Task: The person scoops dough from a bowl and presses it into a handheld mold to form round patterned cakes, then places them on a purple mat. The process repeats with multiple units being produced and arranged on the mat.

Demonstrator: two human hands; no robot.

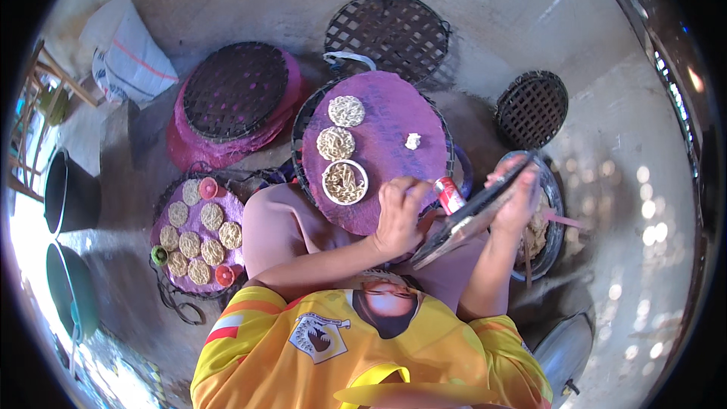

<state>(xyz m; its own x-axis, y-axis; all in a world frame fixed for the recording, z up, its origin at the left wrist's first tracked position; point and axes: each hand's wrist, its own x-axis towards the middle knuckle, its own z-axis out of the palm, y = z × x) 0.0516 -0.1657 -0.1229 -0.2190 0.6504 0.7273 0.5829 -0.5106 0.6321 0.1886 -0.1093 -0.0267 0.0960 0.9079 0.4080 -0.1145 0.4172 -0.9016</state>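
My right hand grips a long, flat, dark board, held tilted above my lap. Beside it my left hand has its fingers bent together close to the board's edge; what they hold, if anything, is hidden. A red can-like cylinder shows against the board, between my hands. In front of me lies a round tray covered with a purple sheet. Along its left side are two noodle discs and a white ring with noodle strands inside. A small pale lump rests toward the right.
At left, another purple-lined tray carries several noodle discs and small red caps. Woven trays are stacked behind it; others lean farther back. A basin with dough stands at right, buckets and a white sack at left.
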